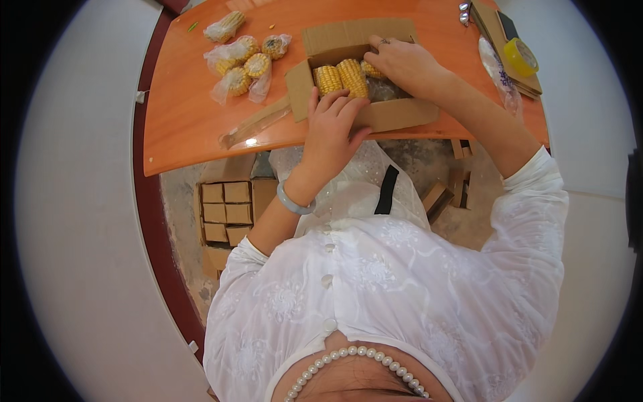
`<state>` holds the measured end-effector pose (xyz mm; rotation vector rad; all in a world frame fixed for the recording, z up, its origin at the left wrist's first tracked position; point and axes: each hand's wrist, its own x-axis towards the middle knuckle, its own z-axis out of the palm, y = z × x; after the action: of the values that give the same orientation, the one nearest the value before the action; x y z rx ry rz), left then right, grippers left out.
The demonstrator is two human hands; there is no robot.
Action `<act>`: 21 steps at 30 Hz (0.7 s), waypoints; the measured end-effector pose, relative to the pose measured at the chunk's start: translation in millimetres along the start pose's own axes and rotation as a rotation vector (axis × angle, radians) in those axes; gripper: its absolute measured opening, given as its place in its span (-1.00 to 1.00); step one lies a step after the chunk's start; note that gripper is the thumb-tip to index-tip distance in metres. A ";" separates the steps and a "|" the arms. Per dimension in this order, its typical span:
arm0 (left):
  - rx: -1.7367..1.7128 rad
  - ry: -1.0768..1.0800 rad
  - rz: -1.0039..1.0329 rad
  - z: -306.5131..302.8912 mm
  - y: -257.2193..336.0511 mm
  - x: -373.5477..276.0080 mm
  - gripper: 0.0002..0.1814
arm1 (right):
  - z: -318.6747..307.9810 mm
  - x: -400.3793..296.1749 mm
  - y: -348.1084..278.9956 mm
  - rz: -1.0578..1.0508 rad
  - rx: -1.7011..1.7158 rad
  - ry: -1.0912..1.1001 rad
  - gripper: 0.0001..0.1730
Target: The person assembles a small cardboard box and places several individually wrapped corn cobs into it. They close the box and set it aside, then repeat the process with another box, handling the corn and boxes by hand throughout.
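Observation:
An open cardboard box [397,116] stands at the near side of the orange table, its flaps folded outward. Inside its left part, two yellow corn cobs [352,76] lie side by side. A third corn piece [372,69] sits farther right, partly under my right hand [404,63]. That hand, with a ring on one finger, reaches over the box's right side, its fingertips at this piece; whether they grip it is hidden. Dark, clear-wrapped contents [386,90] show below. My left hand [334,123], fingers spread, rests over the box's near left edge beside the cobs.
Several plastic-wrapped corn pieces [238,63] lie left on the table [191,125]. A clear strip [258,120] lies near the box. To the right are yellow tape [521,57], flat cardboard [485,30], a plastic bag [500,75] and glasses [463,14]. Cartons [227,201] stand below.

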<state>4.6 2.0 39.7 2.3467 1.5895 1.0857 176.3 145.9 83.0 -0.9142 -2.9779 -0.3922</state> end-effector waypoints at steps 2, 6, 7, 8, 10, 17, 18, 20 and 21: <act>0.003 0.004 0.002 0.9 -0.5 -0.4 -0.47 | 4.8 2.5 1.8 -0.014 -0.046 0.032 -0.71; 0.009 0.007 0.009 2.1 -3.0 -2.0 -0.46 | -4.3 1.3 5.3 0.059 0.013 0.088 -0.71; 0.007 0.010 0.011 0.3 -3.4 -1.4 -0.46 | -5.4 0.0 9.1 0.074 0.033 0.077 -0.71; 0.005 0.013 0.014 -0.1 -1.8 -0.7 -0.47 | -5.1 -4.8 16.0 0.090 0.053 0.065 -0.72; -0.011 0.010 0.021 1.6 -1.5 -1.0 -0.47 | -6.1 -9.4 23.0 0.120 0.128 0.085 -0.72; 0.006 0.005 -0.002 2.9 -2.3 -2.7 -0.47 | -32.7 -37.2 41.6 0.201 0.182 0.139 -0.67; 0.002 0.004 0.004 2.1 -2.5 -2.5 -0.47 | -31.3 -41.2 46.9 0.209 0.173 0.115 -0.66; -0.008 0.002 0.008 1.7 -1.4 -2.6 -0.47 | -16.9 -48.2 59.0 0.202 0.172 0.070 -0.66; -0.010 0.001 0.008 1.4 -1.4 -2.3 -0.47 | -10.3 -49.3 60.5 0.196 0.172 0.052 -0.66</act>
<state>3.9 1.1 36.9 2.3489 1.5723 1.0939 250.0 164.6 103.6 -1.1427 -2.7875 -0.1501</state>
